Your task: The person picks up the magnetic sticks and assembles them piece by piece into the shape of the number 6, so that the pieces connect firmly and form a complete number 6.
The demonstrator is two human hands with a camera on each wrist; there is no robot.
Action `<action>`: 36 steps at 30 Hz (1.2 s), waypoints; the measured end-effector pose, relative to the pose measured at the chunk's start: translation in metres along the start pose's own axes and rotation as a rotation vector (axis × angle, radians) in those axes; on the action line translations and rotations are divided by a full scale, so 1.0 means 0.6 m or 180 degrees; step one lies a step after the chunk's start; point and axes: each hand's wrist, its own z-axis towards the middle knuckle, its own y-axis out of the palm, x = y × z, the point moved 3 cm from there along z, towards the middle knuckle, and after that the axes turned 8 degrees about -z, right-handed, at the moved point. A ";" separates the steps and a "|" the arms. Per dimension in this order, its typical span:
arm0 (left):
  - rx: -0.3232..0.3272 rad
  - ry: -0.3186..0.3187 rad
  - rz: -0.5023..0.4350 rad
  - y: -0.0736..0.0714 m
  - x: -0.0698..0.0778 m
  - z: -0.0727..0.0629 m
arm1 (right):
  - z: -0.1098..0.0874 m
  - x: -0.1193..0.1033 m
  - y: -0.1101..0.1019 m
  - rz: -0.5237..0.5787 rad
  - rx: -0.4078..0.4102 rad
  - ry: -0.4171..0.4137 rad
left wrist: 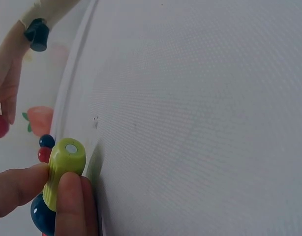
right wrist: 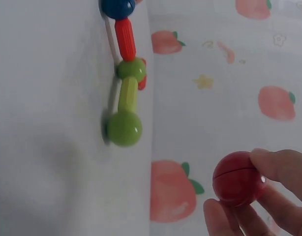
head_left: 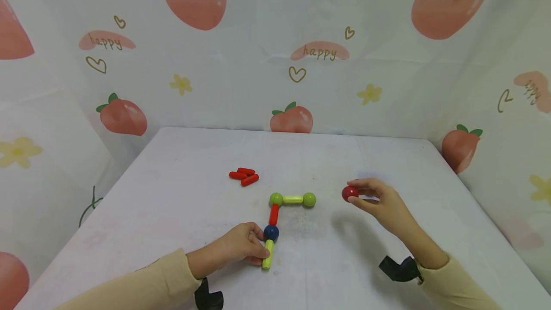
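My left hand pinches a yellow-green rod between thumb and fingers, low over the table. In the left wrist view a silvery disc shows in the rod's free end. Its other end meets a dark blue ball. From there a red rod runs to a green ball. A second yellow-green rod leads right to another green ball, making a bent chain. My right hand holds a red ball by the fingertips, raised above the table, right of the chain.
Several loose red rods lie together behind the chain on the white table. A small blue ball and a red ball show farther off in the left wrist view. A printed cloth hangs behind the table.
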 end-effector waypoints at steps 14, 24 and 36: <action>0.0002 0.0022 -0.0043 0.001 -0.001 0.001 | -0.012 -0.034 0.060 0.0485 -0.0244 -0.0258; -0.0025 0.0008 -0.0015 -0.001 -0.002 0.002 | -0.025 -0.063 0.106 0.0662 -0.0716 -0.0400; -0.0009 -0.0007 0.0043 -0.001 0.000 0.001 | -0.042 -0.088 0.159 0.0814 -0.1301 -0.0534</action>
